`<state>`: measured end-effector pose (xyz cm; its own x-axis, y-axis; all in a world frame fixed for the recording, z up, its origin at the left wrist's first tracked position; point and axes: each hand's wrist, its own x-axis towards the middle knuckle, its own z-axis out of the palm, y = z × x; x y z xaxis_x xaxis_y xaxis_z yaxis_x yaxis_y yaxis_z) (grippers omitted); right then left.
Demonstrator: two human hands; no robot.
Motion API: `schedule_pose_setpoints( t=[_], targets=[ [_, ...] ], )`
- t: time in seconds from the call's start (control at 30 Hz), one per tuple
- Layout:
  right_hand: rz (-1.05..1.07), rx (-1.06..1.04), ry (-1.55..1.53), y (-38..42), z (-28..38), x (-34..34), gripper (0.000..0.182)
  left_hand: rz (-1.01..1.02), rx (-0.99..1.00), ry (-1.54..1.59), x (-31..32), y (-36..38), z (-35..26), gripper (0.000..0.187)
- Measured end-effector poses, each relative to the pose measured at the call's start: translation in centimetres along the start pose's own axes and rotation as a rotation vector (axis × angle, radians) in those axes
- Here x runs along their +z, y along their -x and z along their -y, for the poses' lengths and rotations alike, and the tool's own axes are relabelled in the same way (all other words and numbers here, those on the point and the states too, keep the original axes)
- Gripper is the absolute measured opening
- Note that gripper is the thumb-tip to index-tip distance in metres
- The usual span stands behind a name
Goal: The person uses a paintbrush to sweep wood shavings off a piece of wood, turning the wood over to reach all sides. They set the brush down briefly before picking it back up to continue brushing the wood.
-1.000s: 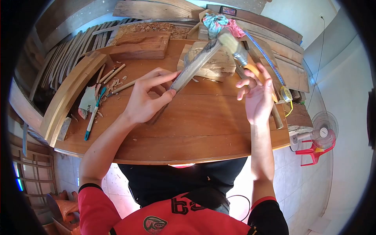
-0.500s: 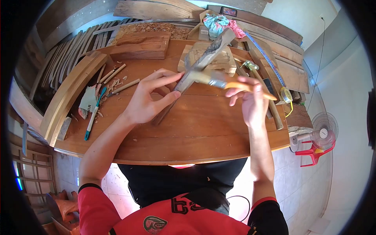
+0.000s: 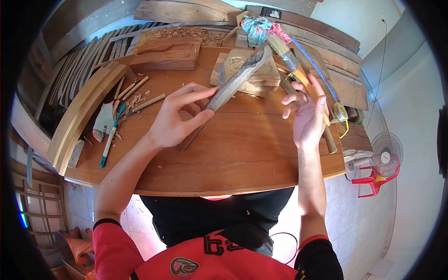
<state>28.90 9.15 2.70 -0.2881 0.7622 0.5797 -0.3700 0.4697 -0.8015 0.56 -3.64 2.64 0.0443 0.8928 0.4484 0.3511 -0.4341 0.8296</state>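
My left hand (image 3: 179,116) grips a long, narrow grey-brown piece of wood (image 3: 239,78) between thumb and fingers. The piece slants over the table, its far end up to the right and rough-looking, its near end down toward the tabletop. In my right hand (image 3: 309,116) is a paintbrush (image 3: 290,61) with an orange handle, a metal ferrule and pale bristles. Its bristles point up and away, just right of the wood's far end. Behind the grey piece, partly covered by it, lies a pale carved wooden block (image 3: 263,78).
At the left lie a teal-and-white brush (image 3: 109,140), wooden-handled tools (image 3: 147,103), shavings and a curved wooden beam (image 3: 86,114). A reddish wood block (image 3: 165,53) stands behind. To the right are a hammer (image 3: 330,140) and a tape measure (image 3: 340,112); a fan (image 3: 386,156) stands beyond the table.
The paintbrush has swung from lying across the grey piece to pointing up and away at its far end. My right hand has turned with it; my left hand stays nearly still.
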Motion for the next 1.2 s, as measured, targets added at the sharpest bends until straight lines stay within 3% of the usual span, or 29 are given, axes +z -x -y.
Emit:
schedule_pose_setpoints(
  t=[0.17, 0.2, 0.43, 0.77, 0.97, 1.2],
  targets=[
    [0.081, -0.018, 0.058, 0.3, -0.5, 0.4, 0.067, -0.030, -0.025, 0.046, 0.0, 0.0, 0.1, 0.048],
    [0.094, -0.044, -0.009, 0.4, -0.6, 0.8, 0.056, -0.038, -0.029, 0.061, 0.0, 0.0, 0.2, 0.048],
    [0.322, 0.018, 0.040, 1.2, -0.8, 2.1, 0.043, -0.103, -0.034, 0.140, -0.1, -0.1, 1.0, 0.051],
    [0.351, 0.088, 0.063, 1.3, -0.5, 1.6, 0.033, -0.095, -0.064, 0.054, -0.1, -0.3, 0.6, 0.057],
    [0.084, -0.067, 0.025, 0.9, -0.4, 2.3, 0.036, -0.114, -0.083, 0.091, 0.1, -0.3, 0.2, 0.054],
    [0.308, -0.120, 0.226, 1.6, -0.8, 2.1, 0.030, -0.152, -0.096, 0.138, 0.1, -0.4, 0.6, 0.051]
  ],
)
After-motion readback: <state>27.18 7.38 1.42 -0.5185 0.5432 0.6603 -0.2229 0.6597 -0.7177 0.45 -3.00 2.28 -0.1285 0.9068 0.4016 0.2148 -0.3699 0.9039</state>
